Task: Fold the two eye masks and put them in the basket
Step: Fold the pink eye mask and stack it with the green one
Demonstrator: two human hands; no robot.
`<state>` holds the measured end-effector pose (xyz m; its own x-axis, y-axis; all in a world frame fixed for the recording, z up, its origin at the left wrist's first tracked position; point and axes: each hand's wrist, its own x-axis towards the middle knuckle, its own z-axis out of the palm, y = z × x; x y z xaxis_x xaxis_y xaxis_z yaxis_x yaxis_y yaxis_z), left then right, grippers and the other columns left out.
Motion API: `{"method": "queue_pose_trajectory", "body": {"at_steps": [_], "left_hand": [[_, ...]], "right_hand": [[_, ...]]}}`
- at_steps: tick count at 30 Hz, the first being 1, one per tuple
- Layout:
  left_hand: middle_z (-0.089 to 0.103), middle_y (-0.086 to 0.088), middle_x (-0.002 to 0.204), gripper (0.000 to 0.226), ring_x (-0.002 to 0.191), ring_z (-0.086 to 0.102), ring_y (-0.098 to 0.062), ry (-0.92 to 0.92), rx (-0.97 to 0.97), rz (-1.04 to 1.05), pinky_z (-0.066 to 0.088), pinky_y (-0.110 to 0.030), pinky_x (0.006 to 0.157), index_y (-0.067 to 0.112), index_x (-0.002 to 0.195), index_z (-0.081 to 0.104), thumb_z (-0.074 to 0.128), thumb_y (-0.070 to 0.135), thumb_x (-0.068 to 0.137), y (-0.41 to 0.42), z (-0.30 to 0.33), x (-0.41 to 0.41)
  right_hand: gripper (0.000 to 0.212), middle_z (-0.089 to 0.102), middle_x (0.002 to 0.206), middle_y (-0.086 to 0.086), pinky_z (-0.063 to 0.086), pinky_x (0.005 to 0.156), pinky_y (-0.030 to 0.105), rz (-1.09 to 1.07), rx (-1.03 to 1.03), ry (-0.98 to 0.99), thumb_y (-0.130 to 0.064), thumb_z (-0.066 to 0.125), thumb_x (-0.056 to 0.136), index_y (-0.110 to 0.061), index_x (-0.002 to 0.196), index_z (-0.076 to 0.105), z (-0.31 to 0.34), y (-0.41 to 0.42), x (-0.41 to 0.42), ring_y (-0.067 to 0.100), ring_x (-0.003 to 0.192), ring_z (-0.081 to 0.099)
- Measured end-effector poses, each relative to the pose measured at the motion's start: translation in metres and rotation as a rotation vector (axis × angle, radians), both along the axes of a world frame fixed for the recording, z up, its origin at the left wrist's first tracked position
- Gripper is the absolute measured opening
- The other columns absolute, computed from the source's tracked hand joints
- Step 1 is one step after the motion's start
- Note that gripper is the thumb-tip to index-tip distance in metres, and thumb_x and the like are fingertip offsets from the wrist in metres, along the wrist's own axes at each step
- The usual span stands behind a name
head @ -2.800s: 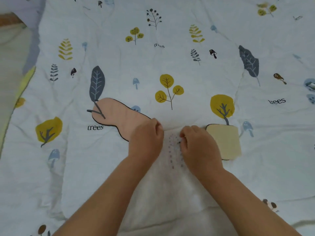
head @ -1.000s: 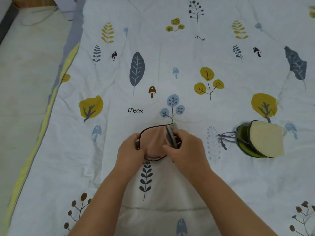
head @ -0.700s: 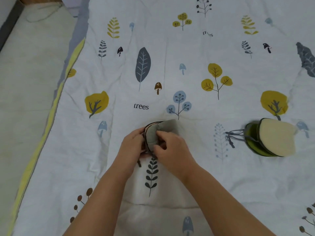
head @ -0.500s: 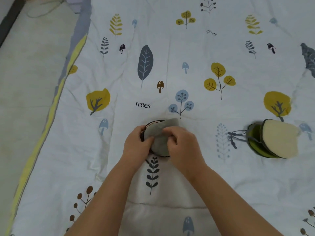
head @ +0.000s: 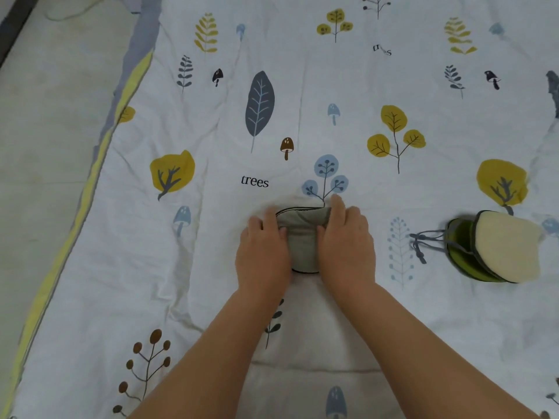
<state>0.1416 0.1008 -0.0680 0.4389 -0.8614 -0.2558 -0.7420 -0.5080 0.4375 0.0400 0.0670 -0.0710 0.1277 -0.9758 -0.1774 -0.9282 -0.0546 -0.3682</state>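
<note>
A folded eye mask (head: 301, 237), grey side up with a dark edge, lies on the printed quilt in the middle of the view. My left hand (head: 264, 252) rests flat on its left part and my right hand (head: 346, 246) on its right part, both pressing it down. A second eye mask (head: 502, 246), cream on top and green beneath, lies folded at the right with its grey strap (head: 422, 241) trailing left. No basket is in view.
The white quilt (head: 302, 86) with leaf, tree and mushroom prints covers most of the view. Its yellow and grey border (head: 90, 182) runs down the left, with pale floor (head: 39, 131) beyond it.
The pink mask was folded in half, grey side outward. Both hands now lie flat on it, pressing it against the quilt. The cream and green mask has not moved.
</note>
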Motion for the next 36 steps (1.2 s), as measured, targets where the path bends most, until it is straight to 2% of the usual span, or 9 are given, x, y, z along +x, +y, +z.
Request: {"method": "queue_pose_trajectory", "body": {"at_steps": [3, 5, 7, 9, 17, 20, 22, 27, 36], "left_hand": [[0.051, -0.016, 0.12, 0.049, 0.101, 0.05, -0.033, -0.163, -0.059, -0.074, 0.044, -0.042, 0.079, 0.02, 0.139, 0.034, 0.038, 0.033, 0.092, 0.004, -0.008, -0.009], [0.051, -0.015, 0.126, 0.052, 0.107, 0.049, -0.033, -0.219, -0.066, -0.107, 0.041, -0.042, 0.083, 0.021, 0.14, 0.033, 0.039, 0.035, 0.091, 0.007, -0.018, -0.01], [0.047, -0.012, 0.134, 0.055, 0.115, 0.045, -0.03, -0.272, -0.024, -0.144, 0.038, -0.041, 0.09, 0.023, 0.143, 0.026, 0.036, 0.039, 0.091, 0.01, -0.028, -0.008], [0.045, -0.01, 0.136, 0.057, 0.117, 0.043, -0.028, -0.286, -0.006, -0.149, 0.036, -0.041, 0.092, 0.024, 0.144, 0.021, 0.034, 0.041, 0.092, 0.009, -0.035, -0.006], [0.05, -0.012, 0.128, 0.05, 0.11, 0.046, -0.03, -0.271, 0.018, -0.086, 0.037, -0.041, 0.085, 0.019, 0.14, 0.031, 0.036, 0.036, 0.093, -0.004, -0.034, -0.006], [0.054, -0.013, 0.117, 0.041, 0.105, 0.05, -0.03, -0.184, 0.031, 0.007, 0.039, -0.041, 0.083, 0.013, 0.125, 0.041, 0.043, 0.035, 0.091, -0.01, -0.022, -0.003], [0.057, -0.014, 0.109, 0.036, 0.1, 0.053, -0.032, -0.094, 0.001, 0.066, 0.041, -0.041, 0.082, 0.008, 0.111, 0.046, 0.048, 0.037, 0.089, -0.013, -0.015, -0.001], [0.058, -0.013, 0.097, 0.033, 0.087, 0.052, -0.029, 0.08, -0.03, 0.125, 0.038, -0.036, 0.074, 0.007, 0.095, 0.048, 0.049, 0.04, 0.088, -0.009, -0.005, -0.001], [0.045, 0.007, 0.06, 0.027, 0.056, 0.043, -0.007, 0.304, -0.163, 0.083, 0.029, -0.024, 0.048, 0.022, 0.069, 0.038, 0.05, 0.038, 0.088, -0.006, 0.017, -0.013]], "right_hand": [[0.062, 0.045, 0.14, 0.023, 0.045, 0.093, 0.047, 0.156, -0.133, 0.009, -0.026, 0.052, 0.091, -0.006, 0.144, 0.026, -0.01, 0.01, -0.006, 0.038, 0.126, 0.046], [0.067, 0.014, 0.158, 0.01, 0.019, 0.115, 0.047, 0.224, -0.022, 0.046, -0.041, 0.035, 0.095, -0.017, 0.144, -0.003, -0.019, 0.012, -0.013, 0.025, 0.146, 0.01], [0.063, -0.007, 0.16, -0.001, -0.004, 0.117, 0.047, 0.263, 0.04, 0.121, -0.049, 0.02, 0.094, -0.026, 0.135, -0.022, -0.033, 0.01, -0.02, 0.013, 0.14, -0.02], [0.061, -0.012, 0.159, -0.004, -0.011, 0.115, 0.05, 0.27, 0.058, 0.162, -0.052, 0.015, 0.093, -0.028, 0.133, -0.025, -0.039, 0.007, -0.021, 0.009, 0.135, -0.027], [0.064, -0.009, 0.16, -0.002, -0.01, 0.115, 0.053, 0.256, 0.114, 0.141, -0.05, 0.018, 0.094, -0.024, 0.147, -0.008, -0.031, -0.002, -0.014, 0.018, 0.146, -0.013], [0.066, 0.017, 0.157, 0.009, 0.015, 0.116, 0.047, 0.151, 0.032, 0.009, -0.043, 0.033, 0.095, -0.016, 0.148, 0.006, -0.019, -0.002, -0.017, 0.026, 0.144, 0.013], [0.062, 0.041, 0.139, 0.016, 0.035, 0.1, 0.041, 0.016, -0.012, -0.027, -0.037, 0.041, 0.093, -0.01, 0.145, 0.022, -0.012, -0.003, -0.02, 0.031, 0.126, 0.036], [0.03, 0.052, 0.1, 0.012, 0.037, 0.077, 0.036, -0.143, 0.108, -0.26, -0.031, 0.043, 0.093, -0.006, 0.104, 0.054, -0.007, -0.001, -0.02, 0.028, 0.099, 0.046], [0.032, 0.043, 0.062, -0.008, 0.029, 0.049, 0.021, -0.298, 0.248, -0.702, -0.031, 0.062, 0.083, -0.025, 0.065, 0.036, 0.009, 0.001, -0.04, 0.006, 0.055, 0.04]]}}
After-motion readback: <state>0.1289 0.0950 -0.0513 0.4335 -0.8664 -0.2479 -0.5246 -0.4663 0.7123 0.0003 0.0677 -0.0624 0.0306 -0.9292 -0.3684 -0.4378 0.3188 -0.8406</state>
